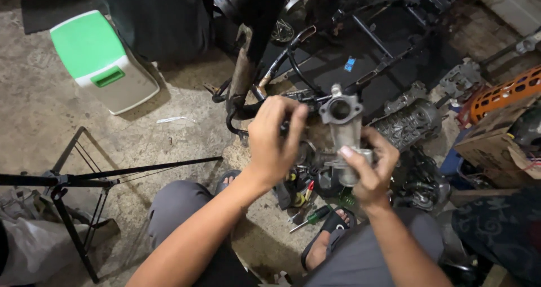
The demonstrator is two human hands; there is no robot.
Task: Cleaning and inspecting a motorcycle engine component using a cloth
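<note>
left to right, over the concrete floor (112, 135): left hand (273, 143), fingers curled, pinching at the upper side of a grey metal carburettor body (344, 129); right hand (369, 171) closed around its lower end; inspection in hand, a firm steadying grip needed next

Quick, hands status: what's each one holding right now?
Left hand: fingers curled at the side of the metal carburetor; what it pinches cannot be told.
Right hand: closed around the carburetor's lower body, holding it up.
</note>
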